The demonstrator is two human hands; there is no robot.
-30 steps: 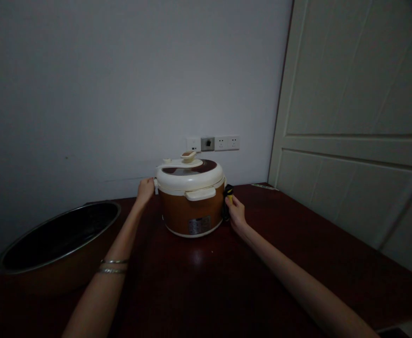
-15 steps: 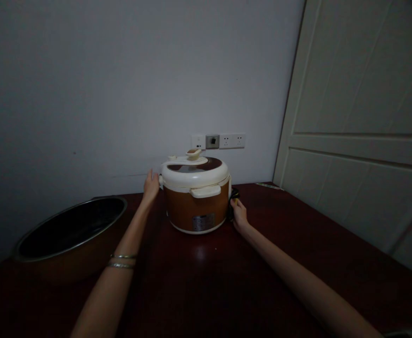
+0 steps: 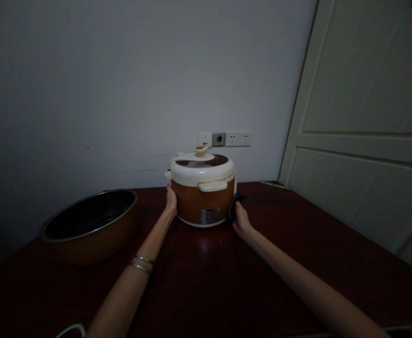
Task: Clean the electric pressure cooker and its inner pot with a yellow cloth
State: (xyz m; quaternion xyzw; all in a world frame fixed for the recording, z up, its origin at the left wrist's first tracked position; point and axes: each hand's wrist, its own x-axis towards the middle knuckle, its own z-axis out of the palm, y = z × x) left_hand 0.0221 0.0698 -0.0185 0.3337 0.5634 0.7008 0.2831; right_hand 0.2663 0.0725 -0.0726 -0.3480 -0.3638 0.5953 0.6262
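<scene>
In the head view, the cooker (image 3: 189,203) stands upright on the dark red table (image 3: 206,286), near the wall (image 3: 139,94), its lid (image 3: 202,174) on. The left hand (image 3: 171,202) lies against the cooker's left side, below the small side knob (image 3: 168,174), thumb pointing up; how far its fingers wrap round I cannot tell, since the body of the cooker hides them. The right hand (image 3: 241,219) is closed around a bundled black cord (image 3: 232,207) at the cooker's right side, its grip narrow (the light is dim there, so the strands blur together). Two bangles (image 3: 141,264) circle the left wrist. To the left of that arm, and apart from the cooker, sits a wide pot (image 3: 96,241) with a dark inside and a pale metal rim. Behind the cooker, a row of sockets (image 3: 239,139) is set in the wall, and a pale panelled door (image 3: 361,108) rises on the right.
</scene>
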